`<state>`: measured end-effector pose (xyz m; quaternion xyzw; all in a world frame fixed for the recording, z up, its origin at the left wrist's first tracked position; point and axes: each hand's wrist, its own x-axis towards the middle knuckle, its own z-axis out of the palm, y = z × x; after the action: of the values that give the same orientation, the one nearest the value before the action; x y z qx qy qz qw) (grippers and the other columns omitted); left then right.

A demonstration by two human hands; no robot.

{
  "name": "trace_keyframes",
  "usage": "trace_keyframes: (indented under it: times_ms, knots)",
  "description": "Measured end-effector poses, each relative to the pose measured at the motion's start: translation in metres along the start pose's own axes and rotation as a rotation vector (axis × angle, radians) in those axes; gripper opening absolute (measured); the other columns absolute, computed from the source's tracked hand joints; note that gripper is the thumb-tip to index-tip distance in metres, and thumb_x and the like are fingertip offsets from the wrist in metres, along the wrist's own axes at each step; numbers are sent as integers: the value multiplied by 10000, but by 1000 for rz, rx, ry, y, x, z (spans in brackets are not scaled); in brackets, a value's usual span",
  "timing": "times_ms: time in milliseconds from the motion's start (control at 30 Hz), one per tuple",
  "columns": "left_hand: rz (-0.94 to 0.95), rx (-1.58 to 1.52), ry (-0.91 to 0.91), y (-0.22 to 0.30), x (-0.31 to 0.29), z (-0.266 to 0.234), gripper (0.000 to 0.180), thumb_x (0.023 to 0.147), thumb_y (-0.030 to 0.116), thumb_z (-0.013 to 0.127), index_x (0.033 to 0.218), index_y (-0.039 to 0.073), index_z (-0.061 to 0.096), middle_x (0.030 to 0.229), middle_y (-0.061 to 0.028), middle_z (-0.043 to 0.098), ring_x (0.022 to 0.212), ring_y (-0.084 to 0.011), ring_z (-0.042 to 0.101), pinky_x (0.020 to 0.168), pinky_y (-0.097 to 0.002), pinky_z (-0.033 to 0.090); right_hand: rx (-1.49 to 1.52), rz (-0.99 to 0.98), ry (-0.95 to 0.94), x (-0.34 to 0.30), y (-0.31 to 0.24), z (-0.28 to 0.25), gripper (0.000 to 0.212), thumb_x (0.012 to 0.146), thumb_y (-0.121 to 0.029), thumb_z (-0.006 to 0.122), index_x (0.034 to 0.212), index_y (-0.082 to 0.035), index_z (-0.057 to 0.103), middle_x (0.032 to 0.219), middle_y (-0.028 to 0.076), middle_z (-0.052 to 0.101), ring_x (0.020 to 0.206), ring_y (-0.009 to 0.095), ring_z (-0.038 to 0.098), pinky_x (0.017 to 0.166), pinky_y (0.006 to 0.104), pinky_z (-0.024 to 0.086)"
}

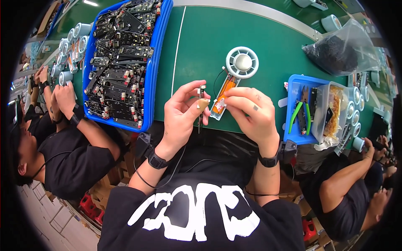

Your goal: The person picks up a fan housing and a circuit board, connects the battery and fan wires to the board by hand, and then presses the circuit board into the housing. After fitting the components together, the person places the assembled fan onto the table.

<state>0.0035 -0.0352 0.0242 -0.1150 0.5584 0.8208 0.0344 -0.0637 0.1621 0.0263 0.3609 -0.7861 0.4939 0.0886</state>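
Note:
My left hand [180, 115] is closed on a thin black circuit board [200, 124], held upright and seen almost edge-on between thumb and fingers. My right hand [255, 113] is pinched over the lower end of a handheld fan's handle; what its fingertips hold, if anything, is hidden. Beyond the hands the light-blue handheld fan [243, 62] lies on the green bench, its round head pointing away. An orange battery [229, 85] sits in its opened handle, and a thin dark wire [216, 79] with a small connector loops out beside it.
To the left stands a blue crate [155, 71] heaped with black circuit boards. At right a blue tray [296, 79] holds green-handled cutters [296, 118] and a clear box of small parts [333, 108]. A plastic bag [343, 48] lies behind it. Co-workers sit on both sides.

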Motion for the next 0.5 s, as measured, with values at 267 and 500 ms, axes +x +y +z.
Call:
trace_keyframes:
  times_ms: [267,500]
  knots:
    - [-16,5,-13,-4,-2,-2,432,995,106,662,1392,-8,536,1087,-124,623,773,-141,656,568,-245,543,-45,51,-99,-5,0,2,210,768,59,766,949,-23,698,967,121,746,774,274,717,660,323,557]
    - [63,116,-17,3,0,1,424,991,108,668,1383,-10,556,1088,-112,642,750,-116,631,565,-228,517,161,138,281,1,-5,21,191,796,75,755,958,-20,718,920,117,743,732,242,714,642,305,555]
